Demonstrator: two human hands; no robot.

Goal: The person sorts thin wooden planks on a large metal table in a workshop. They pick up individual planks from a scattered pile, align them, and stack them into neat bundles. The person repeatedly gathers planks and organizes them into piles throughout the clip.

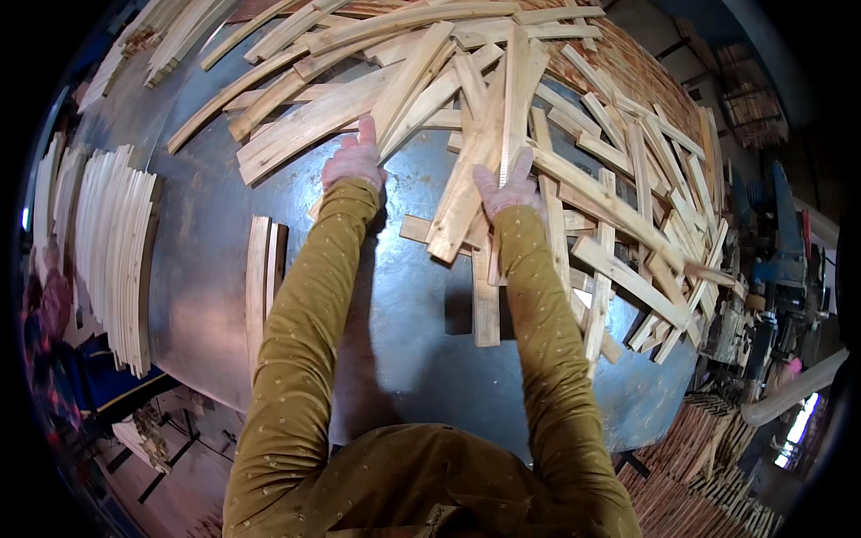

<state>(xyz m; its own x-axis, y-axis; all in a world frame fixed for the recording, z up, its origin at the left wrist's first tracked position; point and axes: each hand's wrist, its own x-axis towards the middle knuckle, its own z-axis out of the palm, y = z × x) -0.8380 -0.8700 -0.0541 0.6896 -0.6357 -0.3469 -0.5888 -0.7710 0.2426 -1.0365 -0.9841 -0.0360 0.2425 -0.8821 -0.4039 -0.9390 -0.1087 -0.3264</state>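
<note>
- Olive sleeves (309,314) nearest; wooden slats (462,197) heaped on metal table (197,269)
- Left hand (354,164), right hand (511,190) at slats; thumbs spread, grips can't tell
- Likely picking slats; next calls for closing fingers

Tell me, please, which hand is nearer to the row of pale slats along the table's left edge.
Left. The left hand is to the right of the row of pale slats, at the loose boards; the right hand is farther right, among those boards.
</note>
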